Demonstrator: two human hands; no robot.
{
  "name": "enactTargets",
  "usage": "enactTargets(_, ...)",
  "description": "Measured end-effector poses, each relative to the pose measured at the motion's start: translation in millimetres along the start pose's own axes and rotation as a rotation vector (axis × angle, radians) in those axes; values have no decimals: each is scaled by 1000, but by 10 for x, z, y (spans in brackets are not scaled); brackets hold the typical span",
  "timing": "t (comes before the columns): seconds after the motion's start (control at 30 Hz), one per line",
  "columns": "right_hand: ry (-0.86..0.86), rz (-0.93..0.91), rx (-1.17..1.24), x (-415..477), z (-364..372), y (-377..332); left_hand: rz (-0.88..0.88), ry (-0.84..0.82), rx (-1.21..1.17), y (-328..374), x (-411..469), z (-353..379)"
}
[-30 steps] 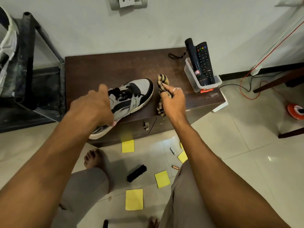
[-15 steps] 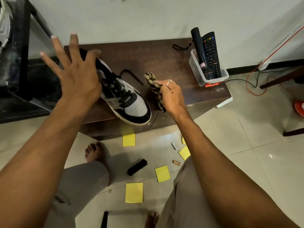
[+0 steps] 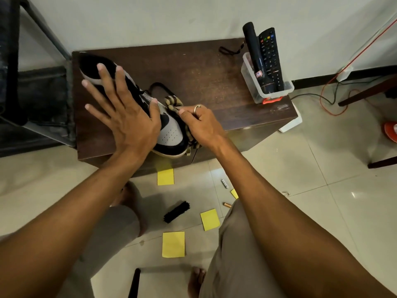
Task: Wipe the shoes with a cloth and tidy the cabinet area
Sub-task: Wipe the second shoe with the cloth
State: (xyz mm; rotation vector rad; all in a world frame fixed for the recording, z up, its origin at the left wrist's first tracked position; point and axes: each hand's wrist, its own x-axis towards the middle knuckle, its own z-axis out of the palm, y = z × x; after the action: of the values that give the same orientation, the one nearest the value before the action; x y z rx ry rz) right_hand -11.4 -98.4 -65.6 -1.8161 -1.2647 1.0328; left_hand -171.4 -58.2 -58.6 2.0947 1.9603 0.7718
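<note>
A black, white and grey sneaker (image 3: 169, 134) lies on the dark wooden cabinet (image 3: 206, 82), its toe at the front edge and its heel toward the back left. My left hand (image 3: 122, 110) lies flat on the shoe with fingers spread and straight. My right hand (image 3: 199, 123) grips a striped tan and dark cloth (image 3: 174, 103) and holds it against the right side of the shoe's toe. Part of the cloth hangs below the hand at the cabinet's front edge.
A clear plastic bin (image 3: 266, 87) with a remote and a black torch stands at the cabinet's right end. On the floor lie yellow sticky notes (image 3: 173, 244), a black brush (image 3: 176, 214), two batteries (image 3: 225, 183). My bare feet, cables and chair legs surround them.
The left hand came down from the air and now lies on the shoe. The right hand moved the cloth left against the shoe's toe side. The shoe was turned earlier, toe now to the front.
</note>
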Motion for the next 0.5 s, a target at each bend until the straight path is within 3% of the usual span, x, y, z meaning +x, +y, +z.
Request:
enactTargets(0.3,-190,-18,-111,-358,-306,-88,14,18,-25,-30,-20,143)
enactTargets(0.5,-117,-89,-164,-224,-169,-148,29,21,-20,-40,-12,191)
